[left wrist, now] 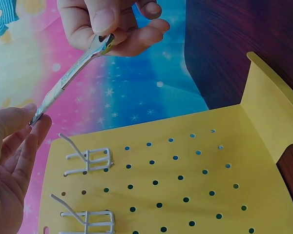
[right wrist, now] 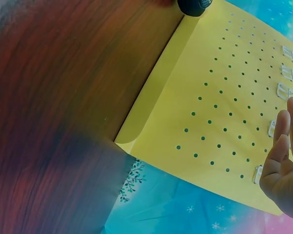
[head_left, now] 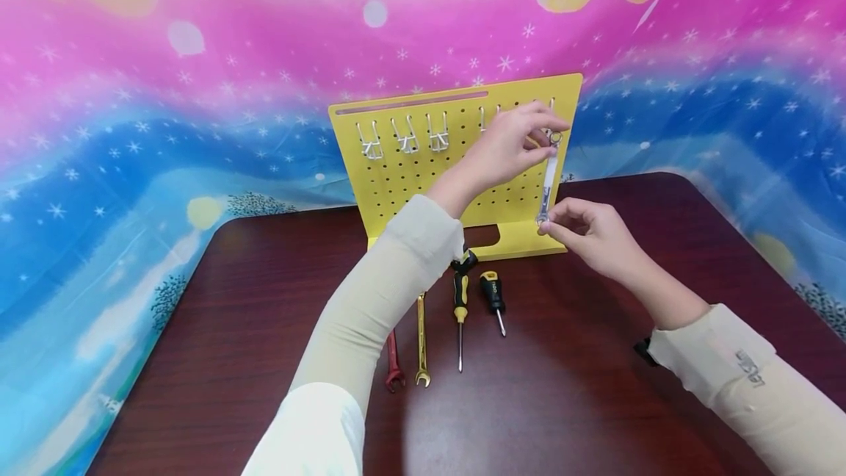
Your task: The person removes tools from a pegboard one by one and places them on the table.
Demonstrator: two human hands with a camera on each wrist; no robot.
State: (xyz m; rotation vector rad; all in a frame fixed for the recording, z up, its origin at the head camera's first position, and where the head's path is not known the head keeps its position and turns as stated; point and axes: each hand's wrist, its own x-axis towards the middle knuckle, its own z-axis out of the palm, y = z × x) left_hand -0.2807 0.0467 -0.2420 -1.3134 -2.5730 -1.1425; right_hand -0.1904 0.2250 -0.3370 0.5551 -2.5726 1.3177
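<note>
A silver combination wrench (head_left: 548, 181) is held upright in front of the right side of a yellow pegboard (head_left: 383, 182). My left hand (head_left: 509, 144) pinches its ring end at the top, beside the white wire hooks. Lower down, my right hand (head_left: 595, 233) pinches the open-jaw end between thumb and fingers. In the left wrist view the wrench (left wrist: 68, 78) spans between both hands, apart from the board's hooks (left wrist: 93, 161). The right wrist view shows my right hand (right wrist: 285, 168) at the edge, with the wrench out of sight there.
On the dark wooden table lie a red wrench (head_left: 393, 366), a gold wrench (head_left: 422, 344), a long screwdriver (head_left: 460, 307) and a stubby screwdriver (head_left: 493, 292). A black-ended tool (head_left: 465, 261) lies partly behind my left sleeve. More wire hooks (head_left: 406, 134) hang on the board's left.
</note>
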